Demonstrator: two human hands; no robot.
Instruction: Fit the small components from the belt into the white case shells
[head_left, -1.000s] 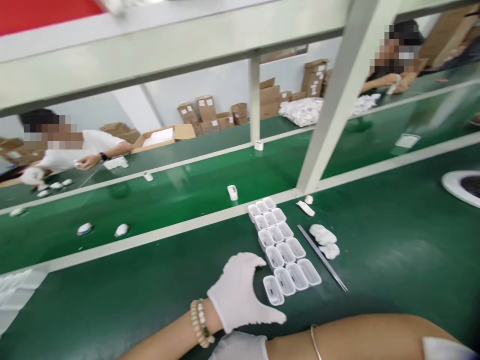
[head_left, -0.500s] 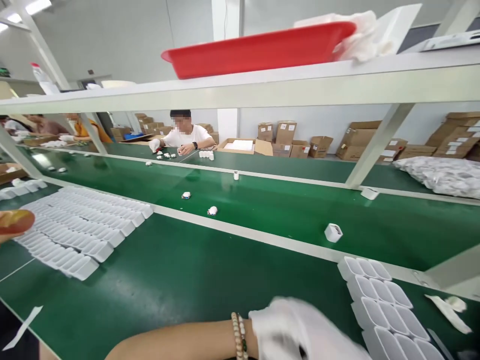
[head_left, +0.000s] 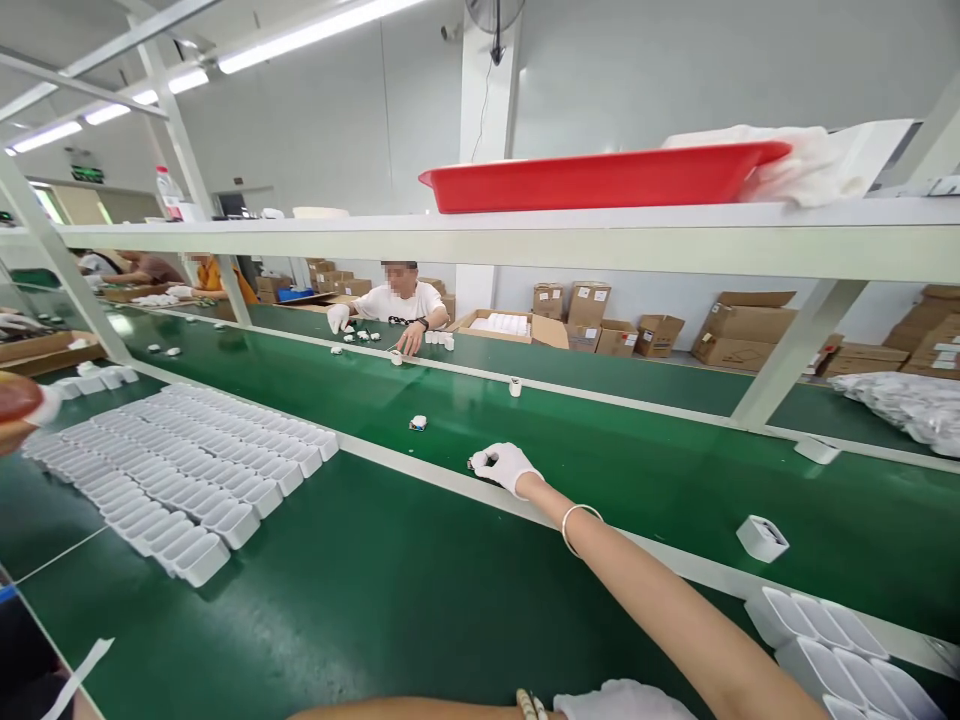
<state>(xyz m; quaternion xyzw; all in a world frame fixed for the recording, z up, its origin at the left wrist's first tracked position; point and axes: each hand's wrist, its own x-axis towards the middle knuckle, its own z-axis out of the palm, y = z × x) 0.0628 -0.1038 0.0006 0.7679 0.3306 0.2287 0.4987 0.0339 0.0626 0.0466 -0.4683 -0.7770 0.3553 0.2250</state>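
My right hand (head_left: 507, 468), in a white glove with a bangle on the wrist, reaches out over the green conveyor belt (head_left: 637, 480). Thumb and fingers close around a small white part (head_left: 474, 463) with a dark underside, mostly covered by the glove. Left of it on the belt lies a similar small white part (head_left: 418, 423) on a bluish base. My left hand (head_left: 626, 702), also gloved, is low at the bottom edge beneath my right arm; its fingers are out of the picture. White trays (head_left: 825, 625) with hollow compartments stand in a stack of rows at the lower right.
Many white housings (head_left: 202, 480) stand in rows on the left worktop. A white block (head_left: 763, 538) sits on the belt at right. A co-worker (head_left: 401, 300) handles parts across the belt. Another person's hand (head_left: 19, 415) enters at left. A red tray (head_left: 600, 182) rests on the overhead shelf.
My right hand has come into view and reached the small white part on the belt. My left hand has dropped lower. The view has tilted up, and the co-worker's hand has moved toward the belt.
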